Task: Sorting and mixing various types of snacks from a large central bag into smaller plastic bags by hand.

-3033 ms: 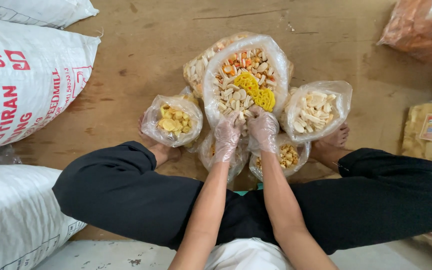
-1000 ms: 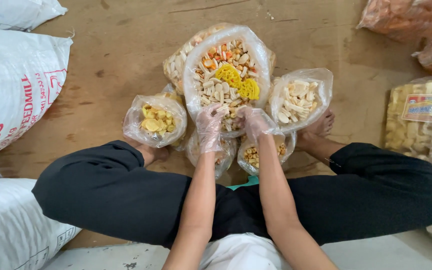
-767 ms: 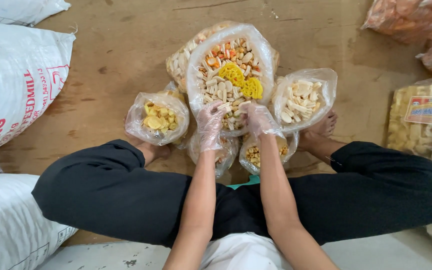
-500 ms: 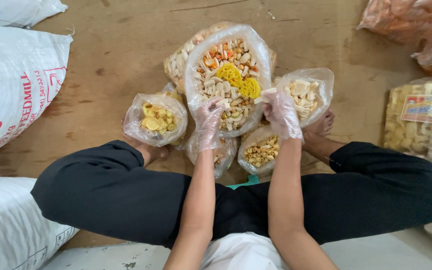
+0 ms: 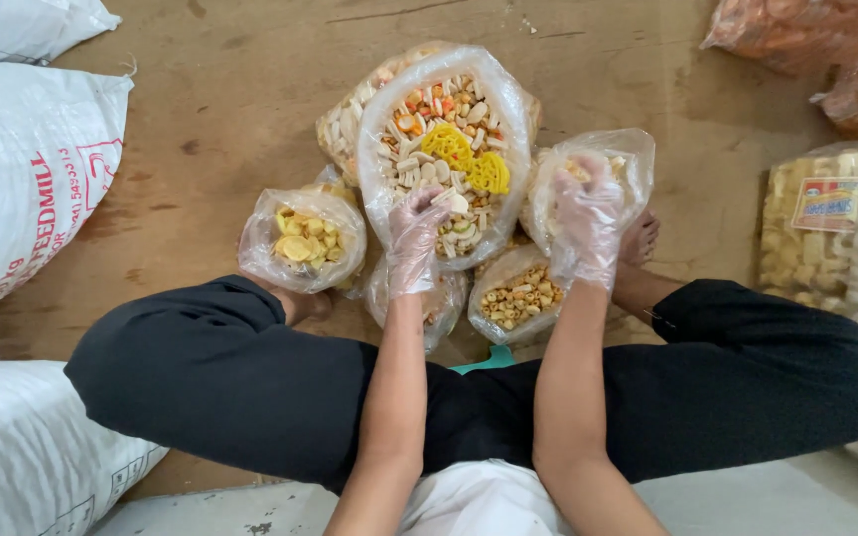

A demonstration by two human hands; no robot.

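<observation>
I sit cross-legged on a brown floor, both hands in thin clear plastic gloves. My left hand (image 5: pixel 417 233) grips the near rim of the large open bag of mixed crackers (image 5: pixel 449 129), white, orange and yellow pieces inside. My right hand (image 5: pixel 588 213) reaches into the bag of pale crackers (image 5: pixel 623 159) to the right, fingers down inside it; whether it holds anything is hidden. A small bag of tube-shaped snacks (image 5: pixel 516 296) lies between my hands. A bag of yellow chips (image 5: pixel 302 238) sits to the left.
White woven sacks (image 5: pixel 22 159) lie at the left, another sack (image 5: pixel 22 457) by my left knee. Packed bags of pale snacks (image 5: pixel 836 228) stack at the right, an orange snack bag (image 5: pixel 816 45) at the top right. Another cracker bag (image 5: pixel 350 104) sits behind the large one.
My right hand left the near rim of the large mixed bag and moved right, into the bag of pale crackers. My left hand stayed on the large bag's rim.
</observation>
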